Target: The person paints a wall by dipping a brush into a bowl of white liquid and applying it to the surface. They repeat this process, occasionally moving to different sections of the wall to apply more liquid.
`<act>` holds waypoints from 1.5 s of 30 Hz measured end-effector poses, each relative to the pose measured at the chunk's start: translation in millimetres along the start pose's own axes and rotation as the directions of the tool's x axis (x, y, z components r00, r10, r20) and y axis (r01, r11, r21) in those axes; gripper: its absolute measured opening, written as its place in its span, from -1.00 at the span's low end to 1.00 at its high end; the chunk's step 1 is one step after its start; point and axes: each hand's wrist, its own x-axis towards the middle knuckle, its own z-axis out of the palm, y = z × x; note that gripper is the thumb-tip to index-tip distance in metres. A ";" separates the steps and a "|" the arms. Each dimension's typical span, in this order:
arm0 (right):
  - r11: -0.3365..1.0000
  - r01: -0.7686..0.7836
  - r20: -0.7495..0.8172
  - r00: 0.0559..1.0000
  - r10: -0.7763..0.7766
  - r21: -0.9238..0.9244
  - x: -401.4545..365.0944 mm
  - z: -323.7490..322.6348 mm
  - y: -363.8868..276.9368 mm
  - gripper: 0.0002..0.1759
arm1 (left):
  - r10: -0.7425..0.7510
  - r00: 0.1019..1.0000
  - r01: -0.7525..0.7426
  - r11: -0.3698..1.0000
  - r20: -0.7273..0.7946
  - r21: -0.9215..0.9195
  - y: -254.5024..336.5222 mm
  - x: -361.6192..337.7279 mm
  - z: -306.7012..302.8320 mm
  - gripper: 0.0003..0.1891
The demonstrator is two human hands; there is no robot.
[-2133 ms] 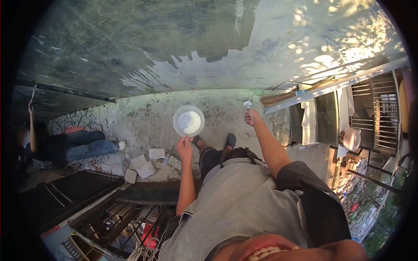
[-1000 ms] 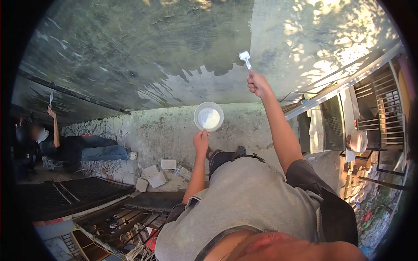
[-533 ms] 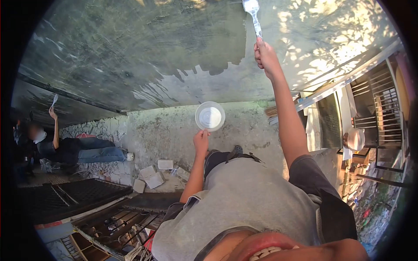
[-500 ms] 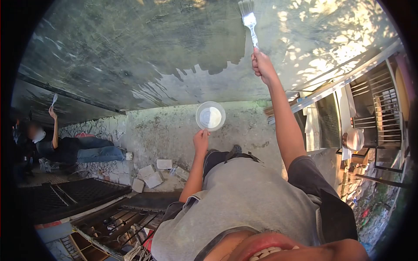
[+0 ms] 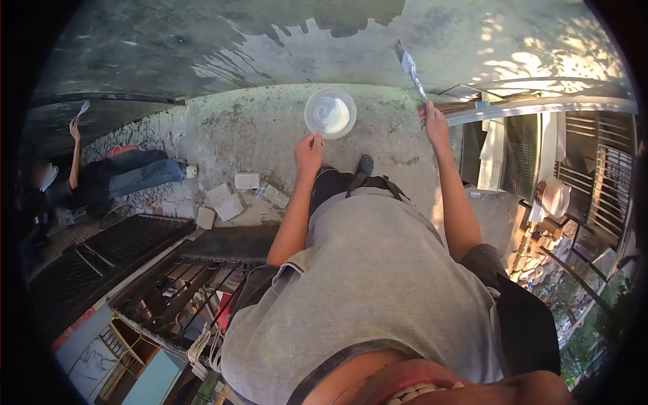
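Silvery paintbrush [image 5: 408, 65], gripped in right fingers [image 5: 430, 111], has dropped below the dark wall patch [image 5: 344, 15] while left fingers [image 5: 311, 140] pinch a bowl [image 5: 311, 116].

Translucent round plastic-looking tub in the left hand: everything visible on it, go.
The translucent, round, plastic-looking tub has a circular rim, smooth-looking walls and an open top with no lid on. Inside is something white, probably liquid, gathered toward its right side; the left shows greyish and bare-looking. That hints at a slight tilt, though I can't confirm it. The left hand pinches the near edge, the only contact visible. It appears held above the grey concrete ground. Any label is too small to tell.
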 end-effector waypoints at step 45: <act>0.717 0.455 0.395 0.879 -0.267 -0.528 -86.6 -63.6 -193.7 -0.52 | 0.096 0.985 -0.099 0.995 -0.142 -0.012 31.9 38.0 -0.8 -0.65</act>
